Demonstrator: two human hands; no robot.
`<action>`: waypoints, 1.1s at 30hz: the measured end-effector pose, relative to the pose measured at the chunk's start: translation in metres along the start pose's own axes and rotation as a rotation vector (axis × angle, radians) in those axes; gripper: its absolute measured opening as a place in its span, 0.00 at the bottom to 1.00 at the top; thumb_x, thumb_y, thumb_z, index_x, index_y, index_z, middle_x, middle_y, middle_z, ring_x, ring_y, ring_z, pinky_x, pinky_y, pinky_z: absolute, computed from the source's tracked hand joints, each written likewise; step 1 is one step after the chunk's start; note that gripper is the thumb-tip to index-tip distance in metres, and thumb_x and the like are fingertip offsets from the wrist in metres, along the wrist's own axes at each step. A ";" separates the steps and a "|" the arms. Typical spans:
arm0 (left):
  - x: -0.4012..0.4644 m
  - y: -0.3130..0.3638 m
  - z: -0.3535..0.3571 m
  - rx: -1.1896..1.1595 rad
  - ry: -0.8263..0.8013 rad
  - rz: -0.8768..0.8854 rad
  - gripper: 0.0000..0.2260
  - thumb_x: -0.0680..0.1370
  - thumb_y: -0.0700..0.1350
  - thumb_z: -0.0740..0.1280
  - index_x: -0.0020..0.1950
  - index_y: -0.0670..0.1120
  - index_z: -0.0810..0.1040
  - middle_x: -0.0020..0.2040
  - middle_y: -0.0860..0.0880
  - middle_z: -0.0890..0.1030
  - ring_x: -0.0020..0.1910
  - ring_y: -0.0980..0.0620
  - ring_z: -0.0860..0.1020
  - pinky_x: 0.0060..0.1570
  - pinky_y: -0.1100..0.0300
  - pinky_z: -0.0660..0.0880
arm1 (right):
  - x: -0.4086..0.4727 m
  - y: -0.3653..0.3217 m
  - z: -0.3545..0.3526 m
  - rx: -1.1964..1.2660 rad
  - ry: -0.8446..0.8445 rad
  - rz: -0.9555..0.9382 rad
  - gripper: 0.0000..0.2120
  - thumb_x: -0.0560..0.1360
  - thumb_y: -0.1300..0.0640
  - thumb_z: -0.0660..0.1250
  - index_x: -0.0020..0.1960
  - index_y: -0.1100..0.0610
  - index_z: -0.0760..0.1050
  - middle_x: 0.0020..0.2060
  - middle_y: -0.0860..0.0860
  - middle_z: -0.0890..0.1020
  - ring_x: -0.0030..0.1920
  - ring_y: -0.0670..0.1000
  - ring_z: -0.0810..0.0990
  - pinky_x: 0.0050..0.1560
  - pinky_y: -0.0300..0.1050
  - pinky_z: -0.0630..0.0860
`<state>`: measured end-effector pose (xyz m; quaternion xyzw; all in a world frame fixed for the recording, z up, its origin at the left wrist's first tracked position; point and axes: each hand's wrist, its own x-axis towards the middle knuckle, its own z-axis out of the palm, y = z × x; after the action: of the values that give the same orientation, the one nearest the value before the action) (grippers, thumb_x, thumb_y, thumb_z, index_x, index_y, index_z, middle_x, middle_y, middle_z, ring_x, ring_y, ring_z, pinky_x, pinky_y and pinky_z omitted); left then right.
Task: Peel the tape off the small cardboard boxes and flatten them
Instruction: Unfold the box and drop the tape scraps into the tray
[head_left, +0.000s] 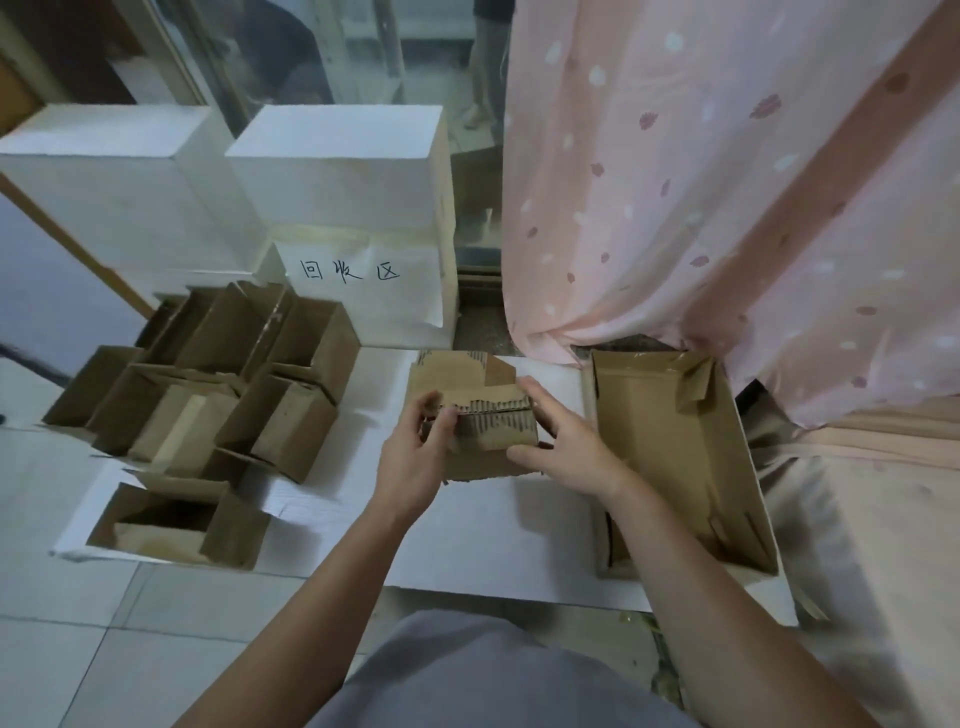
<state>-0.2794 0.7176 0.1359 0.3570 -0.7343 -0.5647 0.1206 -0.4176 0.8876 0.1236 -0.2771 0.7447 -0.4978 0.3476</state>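
Nearest, my left hand (415, 447) pinches the near-left edge of the small cardboard box (483, 421), fingers curled at a ragged strip, apparently the tape. My right hand (561, 441) steadies the right end, fingers straight against it. The box sits mid-air over the white sheet (467, 540). I judge a low, slow pull along the seam best, to spare the board. Left, untouched boxes (208, 395); right, an open carton (675, 447); beyond, a labelled white bin (358, 280).
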 end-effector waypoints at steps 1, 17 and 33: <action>0.002 0.000 -0.001 -0.033 0.053 -0.006 0.17 0.83 0.58 0.65 0.71 0.58 0.73 0.63 0.56 0.81 0.62 0.54 0.79 0.56 0.56 0.79 | 0.003 -0.002 0.006 0.017 0.009 0.006 0.38 0.66 0.40 0.78 0.70 0.23 0.63 0.77 0.38 0.65 0.75 0.40 0.65 0.73 0.41 0.66; 0.032 -0.014 -0.057 -0.065 -0.337 -0.015 0.53 0.63 0.52 0.82 0.83 0.57 0.59 0.72 0.58 0.73 0.67 0.56 0.78 0.63 0.50 0.80 | 0.036 -0.009 0.028 -0.094 -0.018 0.074 0.60 0.57 0.34 0.82 0.79 0.36 0.50 0.79 0.43 0.62 0.77 0.44 0.63 0.77 0.53 0.66; 0.049 -0.012 -0.067 -0.053 -0.265 0.112 0.40 0.69 0.42 0.83 0.74 0.52 0.65 0.68 0.59 0.71 0.65 0.68 0.72 0.47 0.66 0.80 | 0.043 -0.018 0.038 0.120 0.097 0.043 0.42 0.58 0.47 0.84 0.66 0.44 0.65 0.62 0.41 0.81 0.66 0.44 0.78 0.69 0.55 0.74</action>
<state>-0.2716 0.6344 0.1363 0.2345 -0.7472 -0.6187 0.0632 -0.4123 0.8275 0.1196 -0.2154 0.7354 -0.5467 0.3374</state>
